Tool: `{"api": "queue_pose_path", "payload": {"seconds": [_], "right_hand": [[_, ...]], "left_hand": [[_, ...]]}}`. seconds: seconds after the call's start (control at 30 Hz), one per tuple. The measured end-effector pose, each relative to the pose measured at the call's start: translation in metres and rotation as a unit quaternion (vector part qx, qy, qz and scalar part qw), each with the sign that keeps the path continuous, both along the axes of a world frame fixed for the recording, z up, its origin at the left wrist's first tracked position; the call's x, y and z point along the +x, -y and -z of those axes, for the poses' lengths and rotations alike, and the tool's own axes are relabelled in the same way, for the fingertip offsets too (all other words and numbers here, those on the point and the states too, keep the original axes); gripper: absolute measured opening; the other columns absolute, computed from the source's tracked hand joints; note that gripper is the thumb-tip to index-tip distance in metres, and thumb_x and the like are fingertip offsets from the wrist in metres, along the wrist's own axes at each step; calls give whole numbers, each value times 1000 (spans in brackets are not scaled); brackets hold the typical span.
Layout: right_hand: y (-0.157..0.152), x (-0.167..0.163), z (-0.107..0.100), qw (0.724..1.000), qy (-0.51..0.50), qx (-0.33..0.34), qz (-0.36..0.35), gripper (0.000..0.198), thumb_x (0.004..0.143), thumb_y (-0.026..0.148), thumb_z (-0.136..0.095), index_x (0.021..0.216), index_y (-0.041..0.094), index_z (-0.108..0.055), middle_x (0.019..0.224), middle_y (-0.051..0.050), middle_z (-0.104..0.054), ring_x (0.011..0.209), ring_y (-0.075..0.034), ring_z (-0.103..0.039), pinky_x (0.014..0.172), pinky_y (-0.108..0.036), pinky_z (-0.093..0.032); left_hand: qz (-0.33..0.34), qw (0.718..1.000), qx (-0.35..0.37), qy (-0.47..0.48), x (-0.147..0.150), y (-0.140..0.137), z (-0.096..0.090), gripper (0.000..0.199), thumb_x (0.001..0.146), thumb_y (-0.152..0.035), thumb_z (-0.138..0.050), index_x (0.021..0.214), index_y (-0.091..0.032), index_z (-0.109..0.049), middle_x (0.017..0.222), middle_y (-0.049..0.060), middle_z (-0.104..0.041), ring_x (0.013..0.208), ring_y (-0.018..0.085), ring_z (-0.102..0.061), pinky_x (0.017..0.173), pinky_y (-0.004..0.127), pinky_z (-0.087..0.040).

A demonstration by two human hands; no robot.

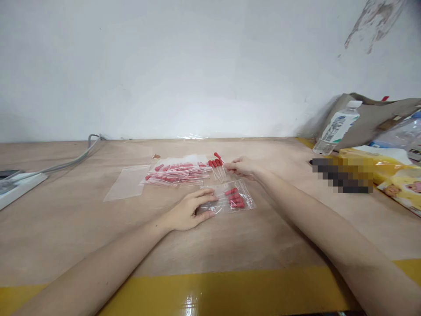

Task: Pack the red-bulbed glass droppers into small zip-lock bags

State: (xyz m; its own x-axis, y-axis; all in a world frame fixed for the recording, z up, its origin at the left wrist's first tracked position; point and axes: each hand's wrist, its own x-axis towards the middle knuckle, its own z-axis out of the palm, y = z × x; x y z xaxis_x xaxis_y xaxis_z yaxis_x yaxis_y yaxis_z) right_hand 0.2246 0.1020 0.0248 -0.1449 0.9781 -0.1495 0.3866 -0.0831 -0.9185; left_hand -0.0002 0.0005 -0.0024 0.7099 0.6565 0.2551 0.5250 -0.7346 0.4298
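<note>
My left hand (192, 210) rests on the table with thumb and fingers apart, touching the left end of a clear zip bag (215, 205). Inside that bag's right part lie several red-headed pieces (236, 199). Just behind the bag, my right hand (241, 166) pinches a thin red-headed stick (217, 156) between thumb and fingers. Several similar red-headed sticks (215, 163) with thin pale stems fan out beside its fingertips. To the left lies a pile of filled zip bags (174, 173) with red heads showing through.
A flat clear bag (126, 182) lies left of the pile. Grey cables (70, 162) run to a white power strip (23, 188) at far left. On the right stand a plastic bottle (337, 127), a grey bag (371, 118) and yellow packages (365, 160). Yellow tape (210, 285) lines the front edge.
</note>
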Motion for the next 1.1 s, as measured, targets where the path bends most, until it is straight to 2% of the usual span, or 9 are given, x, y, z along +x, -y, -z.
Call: {"api": "queue_pose_path", "payload": {"seconds": [0.13,0.2,0.3,0.5,0.63,0.7,0.8,0.9,1.1], "right_hand": [[25,41,1,989,-114,85,-39,32,63,39,-70,78,14,-57,53,4,-51,39,-1,-35,36,-17,-26],[40,58,6,985,-127,96,-60,38,64,37,-69,92,17,-52,55,6,-53,39,-3,-40,38,-17,-30],[55,71,14,984,-151,80,-52,46,61,32,-71,96,20,-45,61,5,-57,46,-7,-49,44,-20,-39],[55,69,32,954,-282,69,70,38,70,46,-59,93,24,-38,60,5,-59,44,-9,-50,41,-20,-36],[49,67,40,943,-285,107,134,27,67,38,-61,80,20,-46,58,4,-54,44,-7,-48,41,-20,-35],[51,66,41,946,-269,123,135,27,66,32,-62,84,19,-48,55,5,-52,46,-7,-49,43,-20,-37],[57,64,39,943,-262,140,151,49,62,25,-65,104,23,-39,59,8,-55,48,-9,-53,47,-22,-43],[63,60,37,940,-262,149,162,68,58,22,-68,112,24,-27,64,9,-58,51,-11,-57,50,-24,-48],[68,46,38,944,-260,144,142,70,59,24,-69,112,22,-24,67,5,-61,58,-15,-63,61,-31,-55]], "left_hand": [[3,1000,4,-1,-1,-1,2,41,86,-35,-51,125,-23,-49,136,8,-40,122,23,-43,102,39,-35],[4,1000,8,-3,-2,-2,2,41,86,-35,-51,125,-23,-49,137,8,-40,122,23,-43,102,39,-35],[7,1000,10,-8,-2,-2,3,41,87,-35,-50,126,-24,-48,137,8,-39,122,24,-43,102,40,-36],[12,1000,12,-9,-2,-2,2,40,87,-35,-50,126,-25,-48,137,8,-40,123,23,-41,102,41,-35],[13,1000,11,-10,-2,-2,2,41,87,-34,-50,126,-24,-48,136,8,-40,123,23,-41,102,41,-34],[13,1000,12,-11,-3,-2,3,41,87,-34,-50,126,-24,-48,136,8,-40,123,23,-41,102,41,-35],[11,1000,13,-14,-3,-2,3,41,87,-35,-50,126,-24,-48,136,8,-40,123,23,-42,101,41,-36],[11,1000,18,-12,-3,-2,3,42,87,-36,-49,128,-25,-46,137,8,-39,123,23,-42,101,41,-36],[4,1000,18,-13,-2,-1,1,44,87,-37,-50,128,-25,-45,136,8,-40,122,23,-42,102,42,-35]]}}
